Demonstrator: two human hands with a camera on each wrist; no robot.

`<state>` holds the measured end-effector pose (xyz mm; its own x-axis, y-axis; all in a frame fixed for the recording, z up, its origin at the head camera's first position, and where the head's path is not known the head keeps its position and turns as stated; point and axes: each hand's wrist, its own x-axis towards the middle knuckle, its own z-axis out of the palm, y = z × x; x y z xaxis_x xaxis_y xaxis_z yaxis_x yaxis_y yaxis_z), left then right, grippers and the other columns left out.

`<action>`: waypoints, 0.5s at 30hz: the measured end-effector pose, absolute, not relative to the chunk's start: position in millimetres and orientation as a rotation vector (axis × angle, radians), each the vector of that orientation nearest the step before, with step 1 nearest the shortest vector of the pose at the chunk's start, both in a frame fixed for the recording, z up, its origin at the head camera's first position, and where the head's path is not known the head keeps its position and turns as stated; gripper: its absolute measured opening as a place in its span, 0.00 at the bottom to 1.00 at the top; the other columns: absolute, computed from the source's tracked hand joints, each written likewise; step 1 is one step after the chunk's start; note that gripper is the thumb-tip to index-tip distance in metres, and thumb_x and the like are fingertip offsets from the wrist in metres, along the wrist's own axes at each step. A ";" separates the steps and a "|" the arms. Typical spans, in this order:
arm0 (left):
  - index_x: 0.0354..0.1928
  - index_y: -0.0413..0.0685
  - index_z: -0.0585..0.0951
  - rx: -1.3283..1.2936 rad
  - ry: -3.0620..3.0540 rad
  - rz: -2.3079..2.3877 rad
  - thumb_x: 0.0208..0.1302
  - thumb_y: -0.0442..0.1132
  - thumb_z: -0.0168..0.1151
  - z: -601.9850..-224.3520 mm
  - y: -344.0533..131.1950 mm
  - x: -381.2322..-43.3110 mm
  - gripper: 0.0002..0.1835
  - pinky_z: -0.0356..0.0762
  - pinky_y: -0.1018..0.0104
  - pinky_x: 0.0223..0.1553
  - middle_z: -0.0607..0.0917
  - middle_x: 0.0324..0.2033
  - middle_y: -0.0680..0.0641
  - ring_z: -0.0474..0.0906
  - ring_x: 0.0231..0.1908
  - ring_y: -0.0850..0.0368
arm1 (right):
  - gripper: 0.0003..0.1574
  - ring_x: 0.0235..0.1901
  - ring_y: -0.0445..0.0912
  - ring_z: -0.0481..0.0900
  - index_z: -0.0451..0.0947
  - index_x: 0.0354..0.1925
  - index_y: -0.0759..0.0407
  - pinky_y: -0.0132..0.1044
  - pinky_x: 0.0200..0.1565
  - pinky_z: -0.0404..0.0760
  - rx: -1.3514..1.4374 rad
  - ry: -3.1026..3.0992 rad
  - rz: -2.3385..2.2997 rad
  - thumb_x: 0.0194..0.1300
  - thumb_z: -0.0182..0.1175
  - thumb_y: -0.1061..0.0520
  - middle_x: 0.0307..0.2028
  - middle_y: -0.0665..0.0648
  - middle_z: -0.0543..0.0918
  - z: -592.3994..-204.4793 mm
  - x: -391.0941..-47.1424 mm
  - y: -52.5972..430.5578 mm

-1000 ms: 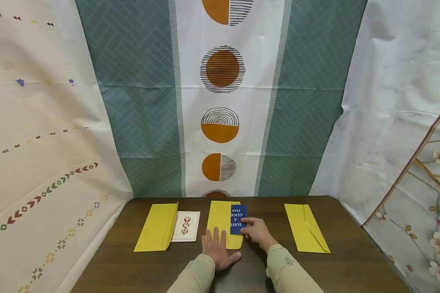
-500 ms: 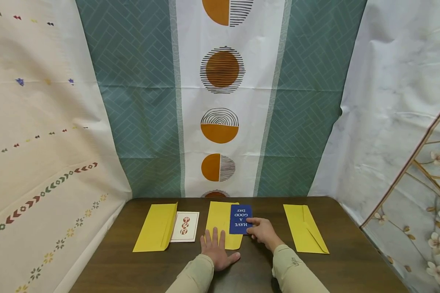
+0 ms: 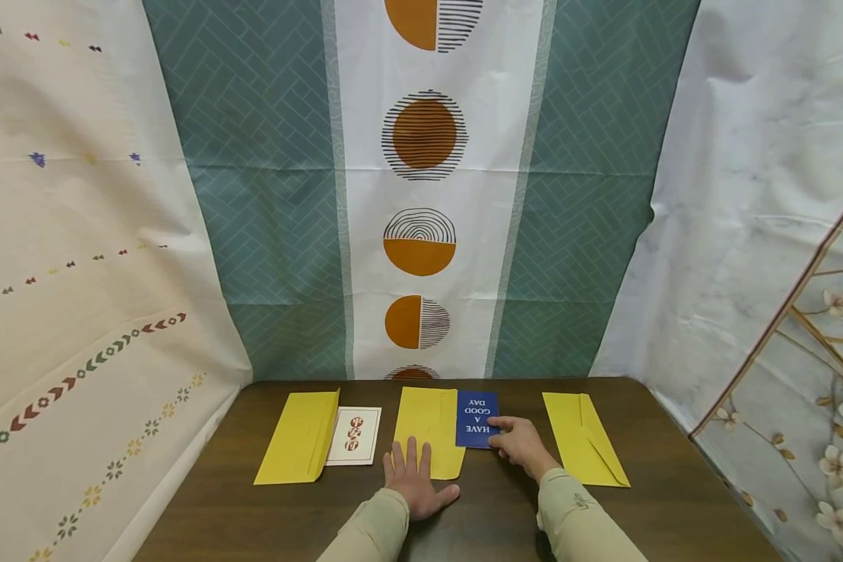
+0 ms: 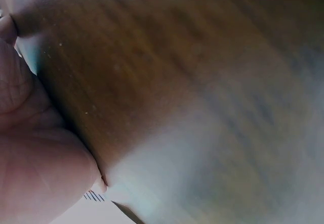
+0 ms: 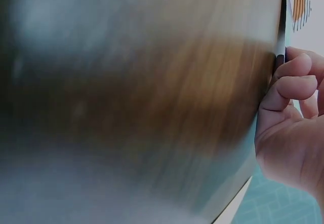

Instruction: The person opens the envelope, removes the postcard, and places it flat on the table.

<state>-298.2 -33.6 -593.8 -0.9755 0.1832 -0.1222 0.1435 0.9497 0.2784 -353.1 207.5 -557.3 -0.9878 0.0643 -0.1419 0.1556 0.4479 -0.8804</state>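
Note:
In the head view a blue card [image 3: 477, 420] printed "HAVE A GOOD DAY" lies at the right edge of the middle yellow envelope [image 3: 421, 417], lettering upside down to me. My right hand [image 3: 523, 446] pinches its lower right edge between thumb and finger. With fingers spread, my left hand [image 3: 416, 484] rests flat, its fingertips on the lower left part of that envelope. The left wrist view catches only part of the left palm [image 4: 40, 148] against the dark tabletop. Curled fingers of the right hand [image 5: 291, 117] appear in the right wrist view; the card is hidden there.
Left of the middle envelope lie a white card [image 3: 354, 435] with red print and another yellow envelope [image 3: 295, 437]. A third yellow envelope [image 3: 585, 437] lies to the right. All rest on a dark wooden table [image 3: 211, 499], with patterned cloth [image 3: 274, 234] hanging behind and at both sides.
My right hand has moved right, drawing the blue card out of the middle envelope; its left part, hidden a second ago, now shows beside the envelope's edge. The left hand has stayed in place.

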 end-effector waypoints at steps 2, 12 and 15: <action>0.83 0.45 0.60 0.249 2.960 0.408 0.62 0.86 0.49 -593.3 -33.6 -298.0 0.62 0.41 0.29 0.82 0.53 0.85 0.34 0.43 0.83 0.24 | 0.29 0.24 0.47 0.77 0.82 0.68 0.61 0.35 0.26 0.72 0.199 2.605 -1.594 0.69 0.69 0.62 0.43 0.60 0.85 -556.5 -352.7 211.4; 0.83 0.46 0.59 0.242 2.938 0.412 0.62 0.85 0.50 -591.4 -33.1 -297.3 0.62 0.39 0.29 0.82 0.52 0.85 0.34 0.42 0.84 0.24 | 0.30 0.26 0.48 0.78 0.81 0.68 0.59 0.36 0.28 0.74 0.230 2.602 -1.555 0.69 0.68 0.61 0.48 0.61 0.85 -560.5 -354.0 231.9; 0.84 0.46 0.59 0.240 2.931 0.417 0.62 0.85 0.49 -590.9 -33.4 -297.4 0.62 0.38 0.29 0.82 0.51 0.85 0.34 0.41 0.84 0.24 | 0.29 0.26 0.48 0.78 0.81 0.68 0.59 0.35 0.28 0.74 0.238 2.597 -1.553 0.70 0.68 0.62 0.48 0.61 0.85 -558.3 -353.4 232.7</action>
<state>-297.4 -33.4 -590.9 -0.9724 0.1824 -0.1456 0.1346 0.9479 0.2888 -353.4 232.7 -558.3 -0.9820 0.0792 -0.1712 0.1883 0.4657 -0.8647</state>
